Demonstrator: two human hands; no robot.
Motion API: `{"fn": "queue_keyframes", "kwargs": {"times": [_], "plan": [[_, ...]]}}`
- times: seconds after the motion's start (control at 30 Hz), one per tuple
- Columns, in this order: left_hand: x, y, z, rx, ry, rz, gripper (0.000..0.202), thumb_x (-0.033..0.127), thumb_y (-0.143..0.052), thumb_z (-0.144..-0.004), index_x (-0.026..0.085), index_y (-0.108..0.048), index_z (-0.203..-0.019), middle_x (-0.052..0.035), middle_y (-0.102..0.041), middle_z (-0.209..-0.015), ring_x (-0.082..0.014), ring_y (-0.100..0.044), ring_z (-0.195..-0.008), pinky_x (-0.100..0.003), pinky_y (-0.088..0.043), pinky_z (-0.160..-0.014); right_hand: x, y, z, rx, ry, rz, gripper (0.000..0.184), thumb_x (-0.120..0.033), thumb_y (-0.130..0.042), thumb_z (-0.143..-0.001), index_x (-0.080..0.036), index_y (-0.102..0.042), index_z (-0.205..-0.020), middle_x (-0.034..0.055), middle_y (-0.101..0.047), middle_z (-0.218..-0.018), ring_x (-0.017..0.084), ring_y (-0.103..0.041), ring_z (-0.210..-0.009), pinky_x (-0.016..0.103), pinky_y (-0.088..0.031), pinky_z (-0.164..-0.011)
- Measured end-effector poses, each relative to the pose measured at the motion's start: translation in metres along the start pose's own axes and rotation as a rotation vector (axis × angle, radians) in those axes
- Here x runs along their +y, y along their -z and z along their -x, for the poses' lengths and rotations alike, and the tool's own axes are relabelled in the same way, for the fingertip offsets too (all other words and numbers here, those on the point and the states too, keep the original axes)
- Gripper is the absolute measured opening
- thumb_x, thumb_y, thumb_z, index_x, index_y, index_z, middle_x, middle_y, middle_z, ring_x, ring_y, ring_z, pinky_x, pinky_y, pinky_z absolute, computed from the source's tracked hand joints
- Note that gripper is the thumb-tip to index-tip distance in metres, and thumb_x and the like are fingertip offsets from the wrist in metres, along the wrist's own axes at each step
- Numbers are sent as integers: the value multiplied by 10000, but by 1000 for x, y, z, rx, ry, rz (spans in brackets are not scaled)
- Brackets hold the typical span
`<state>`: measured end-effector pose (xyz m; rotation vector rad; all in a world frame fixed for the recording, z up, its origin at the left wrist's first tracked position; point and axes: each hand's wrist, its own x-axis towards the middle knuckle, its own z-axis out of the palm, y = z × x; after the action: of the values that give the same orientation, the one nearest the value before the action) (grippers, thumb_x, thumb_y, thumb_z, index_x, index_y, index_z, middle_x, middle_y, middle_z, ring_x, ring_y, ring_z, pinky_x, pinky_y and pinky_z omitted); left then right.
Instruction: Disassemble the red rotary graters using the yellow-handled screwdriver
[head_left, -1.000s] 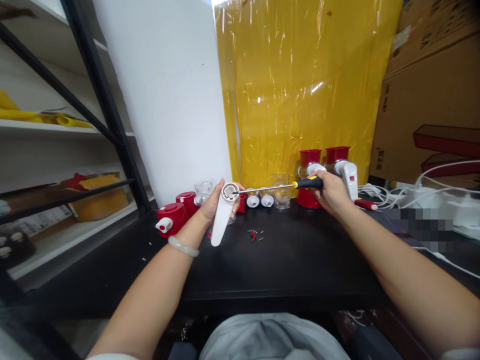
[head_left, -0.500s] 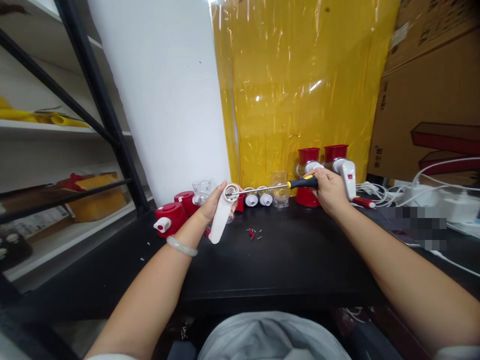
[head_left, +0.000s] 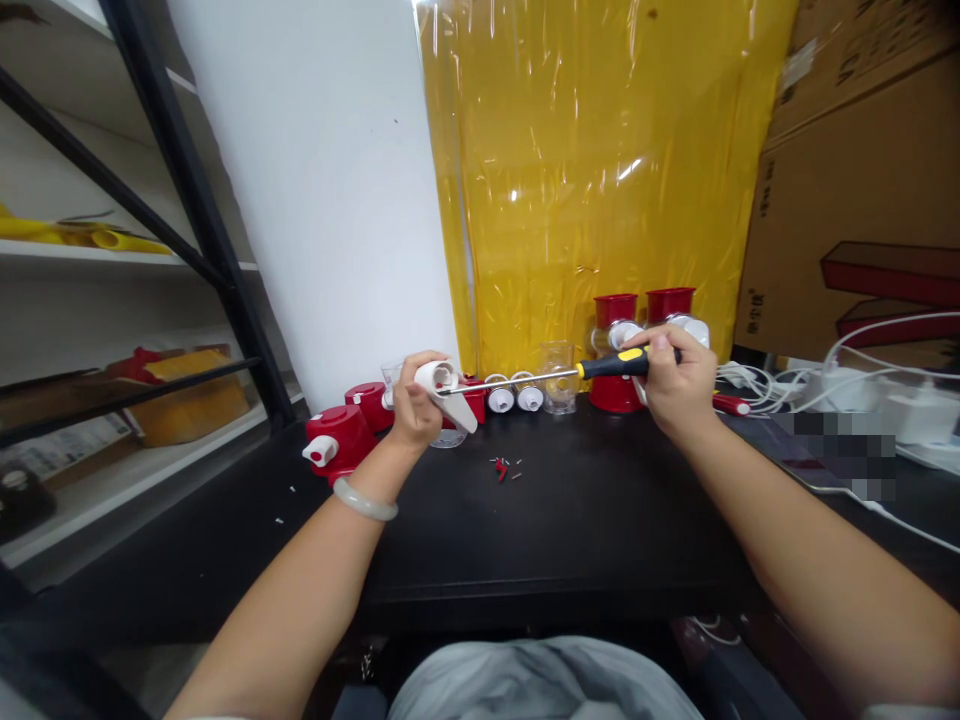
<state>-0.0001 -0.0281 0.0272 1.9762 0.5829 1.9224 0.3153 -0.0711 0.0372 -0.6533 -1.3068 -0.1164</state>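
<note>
My left hand is closed round a white plastic part with a round hollow end and a flat arm, like a crank handle. A screwdriver with a black and yellow handle is gripped in my right hand. Its long shaft runs leftward, with the tip at the hollow end of the white part. Whether the tip sits on a screw is too small to tell. Below, small screws and a little red piece lie on the black table.
At the left stand red housings with white knobs. White round parts and a clear plastic piece line the back. Red grater-like bodies stand behind my right hand. White cables and a cardboard box are to the right.
My left hand has turned the white part, so its arm now points down to the right instead of down to the left. My right hand has shifted slightly right, its grip on the screwdriver changed.
</note>
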Motion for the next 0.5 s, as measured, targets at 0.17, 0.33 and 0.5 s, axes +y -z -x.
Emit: {"fn": "queue_keyframes", "kwargs": {"times": [0.17,0.33,0.5], "plan": [[-5,-2,-4,54,-399,-53,613,748,-301,-905,221,-503,-1144,-31,-688,-823,-184,-706,-685,-349,-564,-663,-14,4,1,51,112,46,367,-470,-463,-944,-237,-667,-747,52,-629,-713,202,-600,-701,353,-489,-668],[-6,-2,-7,116,-504,-129,591,753,-286,-904,232,-480,-1107,-35,-678,-846,-175,-696,-688,-361,-560,-695,-15,4,3,74,115,85,393,-496,-452,-945,-237,-671,-746,58,-625,-707,205,-598,-697,361,-486,-663],[-6,-1,-6,170,-488,-208,628,781,-226,-891,236,-458,-1097,-29,-659,-804,-186,-689,-687,-386,-556,-723,-14,1,3,54,84,27,372,-494,-469,-939,-241,-666,-750,53,-632,-705,208,-601,-684,363,-488,-649]]}}
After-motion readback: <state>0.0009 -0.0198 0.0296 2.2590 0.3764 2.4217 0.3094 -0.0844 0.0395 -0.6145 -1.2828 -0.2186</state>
